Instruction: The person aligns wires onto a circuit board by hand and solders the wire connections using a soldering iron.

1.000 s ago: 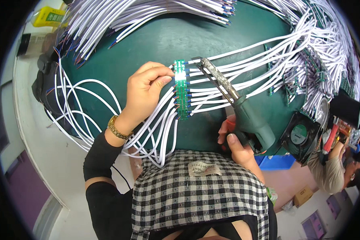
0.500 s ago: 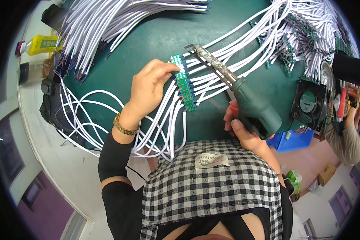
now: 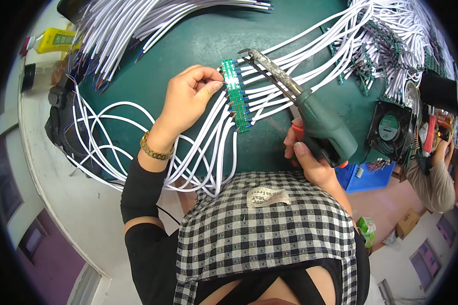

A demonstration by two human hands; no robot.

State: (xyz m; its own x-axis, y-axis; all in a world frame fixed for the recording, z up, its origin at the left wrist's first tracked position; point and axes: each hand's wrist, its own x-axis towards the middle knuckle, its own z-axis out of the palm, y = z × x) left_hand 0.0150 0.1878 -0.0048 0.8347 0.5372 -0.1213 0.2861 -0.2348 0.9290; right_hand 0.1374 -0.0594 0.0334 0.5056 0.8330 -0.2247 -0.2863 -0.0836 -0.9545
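A green strip circuit board panel (image 3: 237,104) lies on the table, with white cables (image 3: 269,104) joined along its right edge and more along its lower left edge. My left hand (image 3: 188,99) is closed in a pinch at the board's upper left edge. Between thumb and forefinger shows a thin dark tip that looks like a wire end; the fingers hide the rest. My right hand (image 3: 313,160) grips a dark green soldering gun (image 3: 323,122) by its handle. Its bent metal tip hangs over the board's top right corner.
Bundled white cables (image 3: 117,35) lie at the far left, and wired boards (image 3: 381,46) pile up at the far right. A black fan (image 3: 389,127) stands right of me above a blue bin (image 3: 366,177). A yellow bottle (image 3: 53,40) sits far left. Another person's arm (image 3: 432,178) shows at right.
The board appears slightly higher and turned a little more upright. My left fingers have drawn back from the board's face to its left edge. The soldering gun stays over the right side.
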